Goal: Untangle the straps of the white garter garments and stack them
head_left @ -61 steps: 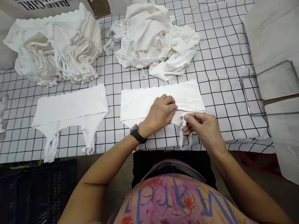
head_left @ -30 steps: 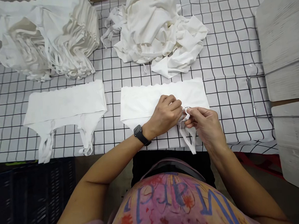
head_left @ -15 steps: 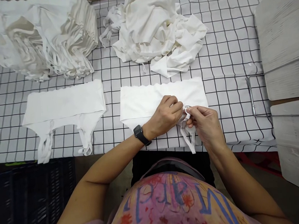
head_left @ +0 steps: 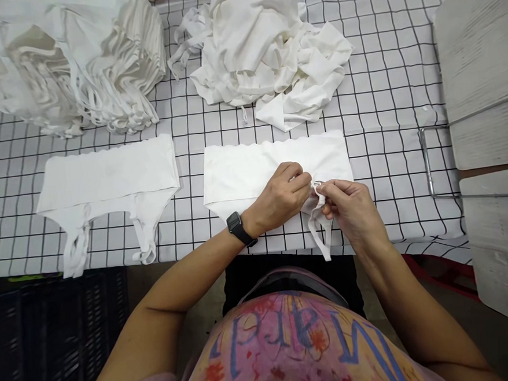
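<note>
A white strapped garment, like a bra top (head_left: 235, 171), lies flat before me with its scalloped edge away from me. My left hand (head_left: 287, 194), with a dark watch on its wrist, is closed in a pinch at the base of the garment's right-hand strap. Between thumb and finger my right hand (head_left: 351, 207) grips that white strap (head_left: 324, 232) beside a small buckle (head_left: 317, 184). The strap's loop hangs toward the table's front edge. What the left fingertips pinch is mostly hidden, but they meet the strap end.
Another such garment (head_left: 109, 174) lies flat at left. Behind it rises a thick stack of white garments (head_left: 110, 61); a crumpled heap (head_left: 265, 44) sits at back centre. At right are a wire frame (head_left: 426, 161) and pale boards (head_left: 484, 70). The tablecloth (head_left: 395, 88) is checked.
My right fingers have shifted very slightly at the buckle, and the strap below them has changed shape a little. Both hands stay in nearly the same place.
</note>
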{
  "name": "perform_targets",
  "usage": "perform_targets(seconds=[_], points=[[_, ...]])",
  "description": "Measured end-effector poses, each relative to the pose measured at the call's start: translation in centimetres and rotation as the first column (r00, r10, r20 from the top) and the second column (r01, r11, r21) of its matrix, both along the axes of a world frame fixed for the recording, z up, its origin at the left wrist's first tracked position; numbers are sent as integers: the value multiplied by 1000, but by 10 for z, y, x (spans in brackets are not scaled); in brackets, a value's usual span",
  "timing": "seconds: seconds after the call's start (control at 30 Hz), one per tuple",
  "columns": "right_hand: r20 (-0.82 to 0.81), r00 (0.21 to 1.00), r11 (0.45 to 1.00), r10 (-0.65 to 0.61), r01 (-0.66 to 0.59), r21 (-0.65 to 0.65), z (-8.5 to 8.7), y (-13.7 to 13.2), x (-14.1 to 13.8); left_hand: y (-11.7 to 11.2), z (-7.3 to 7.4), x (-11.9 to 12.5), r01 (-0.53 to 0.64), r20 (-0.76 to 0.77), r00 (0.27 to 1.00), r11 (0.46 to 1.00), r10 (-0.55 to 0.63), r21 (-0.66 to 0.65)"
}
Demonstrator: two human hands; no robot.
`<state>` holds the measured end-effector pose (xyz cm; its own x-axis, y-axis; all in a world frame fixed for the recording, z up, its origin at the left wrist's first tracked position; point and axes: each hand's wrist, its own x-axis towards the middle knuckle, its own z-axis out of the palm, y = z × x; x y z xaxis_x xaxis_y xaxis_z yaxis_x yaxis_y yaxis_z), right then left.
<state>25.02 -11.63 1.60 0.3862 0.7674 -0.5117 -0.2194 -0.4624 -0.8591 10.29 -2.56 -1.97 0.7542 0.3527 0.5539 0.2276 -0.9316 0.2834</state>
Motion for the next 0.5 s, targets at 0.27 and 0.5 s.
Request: perform_targets(seconds=[0.27,0.5], points=[[46,999,1000,-16,15,25,2,1,-2,1,-3,1,1,23,1000,999,-1,-34],[24,999,1000,26,-27,15,1,-2,-5,2,-1,0,-2,46,999,1000,1,13]])
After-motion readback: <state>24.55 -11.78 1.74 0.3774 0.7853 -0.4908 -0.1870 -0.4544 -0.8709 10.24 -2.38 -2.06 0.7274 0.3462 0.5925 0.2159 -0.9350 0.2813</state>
